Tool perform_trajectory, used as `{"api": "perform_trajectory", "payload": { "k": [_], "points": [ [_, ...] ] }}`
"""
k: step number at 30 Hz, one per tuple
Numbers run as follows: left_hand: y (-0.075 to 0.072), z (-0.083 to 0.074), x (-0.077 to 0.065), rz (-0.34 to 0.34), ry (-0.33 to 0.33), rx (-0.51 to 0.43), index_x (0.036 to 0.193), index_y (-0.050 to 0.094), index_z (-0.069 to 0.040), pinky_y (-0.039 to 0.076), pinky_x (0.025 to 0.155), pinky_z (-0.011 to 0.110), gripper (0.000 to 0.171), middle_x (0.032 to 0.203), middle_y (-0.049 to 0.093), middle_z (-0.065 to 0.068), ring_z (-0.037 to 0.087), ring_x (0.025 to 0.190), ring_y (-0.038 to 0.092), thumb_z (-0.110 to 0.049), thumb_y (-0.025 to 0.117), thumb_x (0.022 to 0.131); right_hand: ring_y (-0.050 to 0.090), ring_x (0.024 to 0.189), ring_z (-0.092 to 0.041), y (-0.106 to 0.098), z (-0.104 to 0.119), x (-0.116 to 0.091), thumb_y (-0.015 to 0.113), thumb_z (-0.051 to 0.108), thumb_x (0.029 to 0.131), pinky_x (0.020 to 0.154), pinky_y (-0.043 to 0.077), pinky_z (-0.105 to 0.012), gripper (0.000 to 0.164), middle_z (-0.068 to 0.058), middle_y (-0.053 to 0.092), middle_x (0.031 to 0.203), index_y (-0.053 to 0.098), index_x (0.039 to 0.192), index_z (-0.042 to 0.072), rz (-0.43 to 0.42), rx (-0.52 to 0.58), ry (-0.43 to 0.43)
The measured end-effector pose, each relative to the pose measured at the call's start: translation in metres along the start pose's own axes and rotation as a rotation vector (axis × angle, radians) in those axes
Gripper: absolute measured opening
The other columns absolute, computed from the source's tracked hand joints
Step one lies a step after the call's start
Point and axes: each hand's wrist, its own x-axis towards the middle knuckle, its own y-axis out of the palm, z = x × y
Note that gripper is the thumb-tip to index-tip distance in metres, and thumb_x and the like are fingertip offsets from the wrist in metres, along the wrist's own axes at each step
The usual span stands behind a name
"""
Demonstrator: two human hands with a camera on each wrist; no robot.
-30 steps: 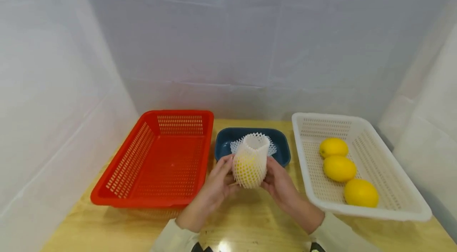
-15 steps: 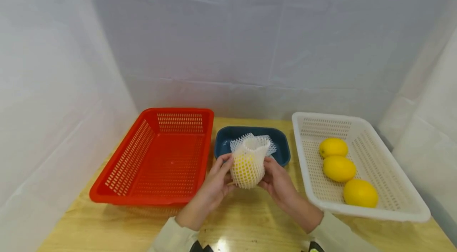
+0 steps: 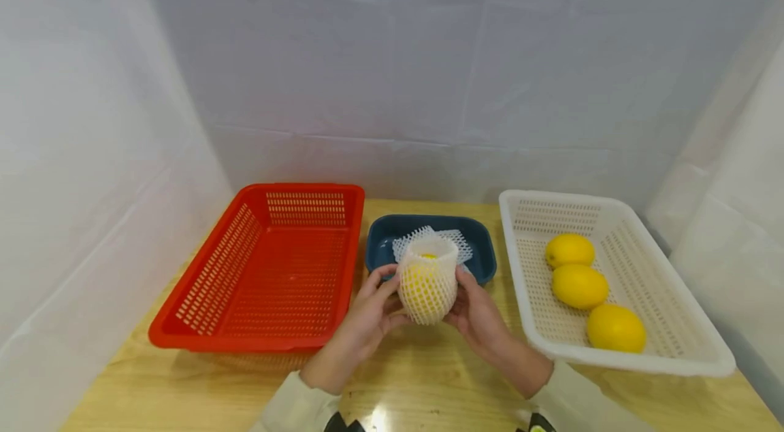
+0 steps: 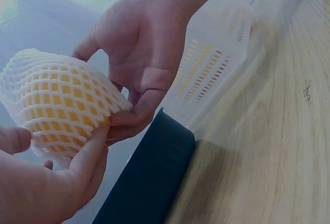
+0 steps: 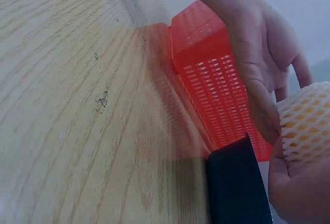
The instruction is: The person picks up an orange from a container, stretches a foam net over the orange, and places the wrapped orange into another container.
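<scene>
A yellow lemon in a white foam net sleeve (image 3: 427, 292) is held up between my two hands, in front of the blue tray. The sleeve's mouth points up and away, with a bit of yellow fruit showing inside it. My left hand (image 3: 369, 313) grips the sleeved lemon from the left, thumb and fingers around its side. From the right, my right hand (image 3: 480, 316) grips it too. In the left wrist view, fingertips of both hands meet under the net (image 4: 59, 105). The right wrist view cuts off part of the net (image 5: 309, 123).
Spare white foam nets (image 3: 461, 241) lie in the blue tray (image 3: 382, 235) behind the hands. A red basket (image 3: 288, 282) stands at the left. The white basket (image 3: 618, 282) at the right holds three lemons (image 3: 580, 286). White sheeting (image 3: 392, 78) encloses the wooden table (image 3: 422, 391).
The net's mouth leaned right half a second ago and now stands wider and more upright, with the top of the lemon showing inside. Both hands keep nearly the same place.
</scene>
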Motion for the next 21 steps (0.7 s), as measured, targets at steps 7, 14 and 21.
{"api": "perform_trajectory", "payload": {
  "k": [7,14,21],
  "points": [
    [-0.0008,0.0043,-0.0009,-0.026,-0.016,-0.014,0.123,0.041,-0.011,0.056,0.074,0.034,0.027,0.105,0.056,0.005,0.018,0.089,0.062,-0.026,0.05,0.102,0.058,0.094,-0.017,0.0009,-0.0021,-0.0001,0.036,0.039,0.103,0.081,0.051,-0.029,0.056,-0.007,0.059,0.113,0.037,0.143,-0.001,0.0,0.002,0.01],
    [-0.0014,0.004,-0.0011,-0.002,-0.032,-0.011,0.122,0.044,-0.01,0.056,0.078,0.037,0.027,0.11,0.052,0.008,0.02,0.093,0.061,-0.029,0.046,0.103,0.059,0.095,-0.018,0.0007,-0.0012,-0.0019,0.036,0.04,0.104,0.082,0.051,-0.03,0.057,-0.009,0.061,0.113,0.037,0.141,-0.003,0.011,-0.035,0.002],
    [0.0003,0.0023,-0.0009,0.022,-0.021,-0.052,0.113,0.047,-0.015,0.055,0.075,0.035,0.025,0.107,0.054,0.005,0.019,0.09,0.06,-0.037,0.048,0.102,0.061,0.086,-0.018,-0.0006,-0.0014,0.0003,0.037,0.03,0.103,0.075,0.052,-0.03,0.044,-0.005,0.066,0.102,0.045,0.13,-0.003,-0.022,-0.023,-0.01]
  ]
}}
